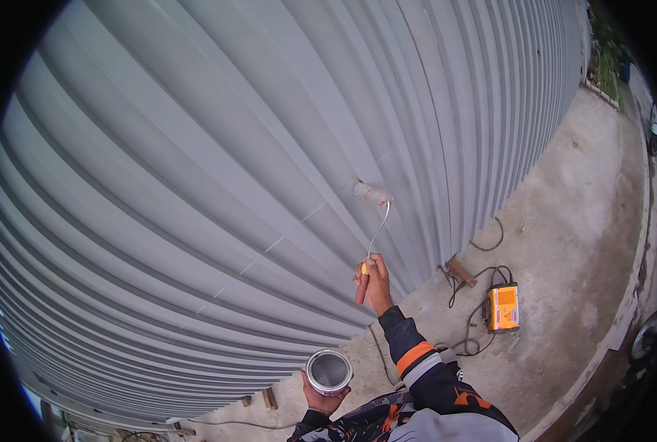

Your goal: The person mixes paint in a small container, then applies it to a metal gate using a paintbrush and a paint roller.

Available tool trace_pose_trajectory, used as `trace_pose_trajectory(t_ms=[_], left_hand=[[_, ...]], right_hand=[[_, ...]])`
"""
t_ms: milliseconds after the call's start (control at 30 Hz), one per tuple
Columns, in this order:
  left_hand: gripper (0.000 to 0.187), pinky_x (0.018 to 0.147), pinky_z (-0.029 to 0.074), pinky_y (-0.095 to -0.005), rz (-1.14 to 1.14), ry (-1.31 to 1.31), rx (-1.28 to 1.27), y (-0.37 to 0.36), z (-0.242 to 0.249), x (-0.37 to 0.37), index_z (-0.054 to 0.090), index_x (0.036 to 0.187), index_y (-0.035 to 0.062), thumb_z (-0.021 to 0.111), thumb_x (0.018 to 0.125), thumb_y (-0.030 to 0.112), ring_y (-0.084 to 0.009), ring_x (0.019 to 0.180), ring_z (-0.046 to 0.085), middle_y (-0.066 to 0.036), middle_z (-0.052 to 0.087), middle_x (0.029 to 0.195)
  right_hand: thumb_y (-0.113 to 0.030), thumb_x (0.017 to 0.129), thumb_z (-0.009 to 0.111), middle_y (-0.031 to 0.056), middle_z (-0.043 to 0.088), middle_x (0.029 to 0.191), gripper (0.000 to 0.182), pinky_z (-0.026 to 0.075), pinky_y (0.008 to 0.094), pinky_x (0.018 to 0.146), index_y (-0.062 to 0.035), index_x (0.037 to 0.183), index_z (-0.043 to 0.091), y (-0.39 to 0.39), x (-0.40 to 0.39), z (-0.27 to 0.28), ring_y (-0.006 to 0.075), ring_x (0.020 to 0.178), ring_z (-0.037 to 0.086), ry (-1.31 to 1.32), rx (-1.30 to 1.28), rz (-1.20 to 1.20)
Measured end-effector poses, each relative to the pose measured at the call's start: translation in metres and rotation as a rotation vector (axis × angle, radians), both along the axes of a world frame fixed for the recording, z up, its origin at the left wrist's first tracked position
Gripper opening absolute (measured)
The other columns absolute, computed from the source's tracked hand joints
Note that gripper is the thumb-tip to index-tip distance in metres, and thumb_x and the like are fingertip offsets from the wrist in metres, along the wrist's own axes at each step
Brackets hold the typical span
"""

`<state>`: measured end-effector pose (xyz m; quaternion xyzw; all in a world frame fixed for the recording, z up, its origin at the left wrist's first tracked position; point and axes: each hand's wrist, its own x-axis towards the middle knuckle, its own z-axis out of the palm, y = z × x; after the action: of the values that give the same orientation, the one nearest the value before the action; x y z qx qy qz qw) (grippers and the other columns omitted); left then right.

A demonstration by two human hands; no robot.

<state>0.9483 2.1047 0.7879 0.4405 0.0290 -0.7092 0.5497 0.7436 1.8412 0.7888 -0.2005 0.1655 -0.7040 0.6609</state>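
Observation:
My right hand point(375, 281) grips the handle of a small paint roller point(373, 194), its fingers wrapped round the red and yellow grip. The pale, red-flecked roller sleeve lies against the grey corrugated metal wall point(269, 162), or very close to it. Lower down, my left hand point(321, 400) holds an open paint can point(330, 370) upright from below and the side. Grey paint shows inside the can. A few short light lines run across the ribs to the left of the roller.
An orange machine point(504, 308) with dark cables stands on the concrete floor point(564, 236) at right. A wooden block point(461, 272) lies near the wall's foot, and another wood piece point(270, 398) is left of the can. A wheel point(648, 337) shows at the right edge.

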Motion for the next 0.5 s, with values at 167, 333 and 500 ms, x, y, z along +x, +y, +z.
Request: trace_pose_trajectory(t_ms=[167, 333, 500], left_hand=[[0.069, 0.068, 0.046, -0.0433, -0.01, -0.004, -0.021, 0.006, 0.0, 0.007, 0.061, 0.136, 0.0093, 0.046, 0.097, 0.064, -0.0449, 0.109, 0.065, -0.018, 0.069, 0.123], [0.072, 0.069, 0.047, -0.0465, -0.02, -0.032, -0.029, 0.015, -0.01, 0.019, 0.06, 0.139, 0.0131, 0.042, 0.096, 0.068, -0.0465, 0.111, 0.067, -0.015, 0.07, 0.126], [0.095, 0.074, 0.05, -0.0555, -0.08, 0.068, -0.073, 0.024, -0.031, 0.039, 0.055, 0.148, 0.0223, 0.025, 0.092, 0.093, -0.0454, 0.117, 0.065, -0.013, 0.066, 0.138]], right_hand=[[-0.024, 0.114, 0.048, 0.0069, 0.056, 0.083, 0.016, 0.048, 0.0315, 0.068, -0.008, 0.112, 0.051, -0.012, 0.019, 0.002, 0.0143, 0.071, 0.053, 0.064, -0.013, -0.089], [-0.023, 0.114, 0.049, 0.0064, 0.054, 0.086, 0.013, 0.049, 0.0321, 0.068, -0.0096, 0.112, 0.05, 0.004, 0.026, -0.008, 0.0146, 0.076, 0.054, -0.044, 0.034, -0.041], [-0.023, 0.113, 0.049, 0.0061, 0.053, 0.086, 0.012, 0.048, 0.0318, 0.066, -0.0104, 0.113, 0.05, -0.001, 0.025, 0.025, 0.0144, 0.076, 0.054, -0.055, -0.041, -0.031]])
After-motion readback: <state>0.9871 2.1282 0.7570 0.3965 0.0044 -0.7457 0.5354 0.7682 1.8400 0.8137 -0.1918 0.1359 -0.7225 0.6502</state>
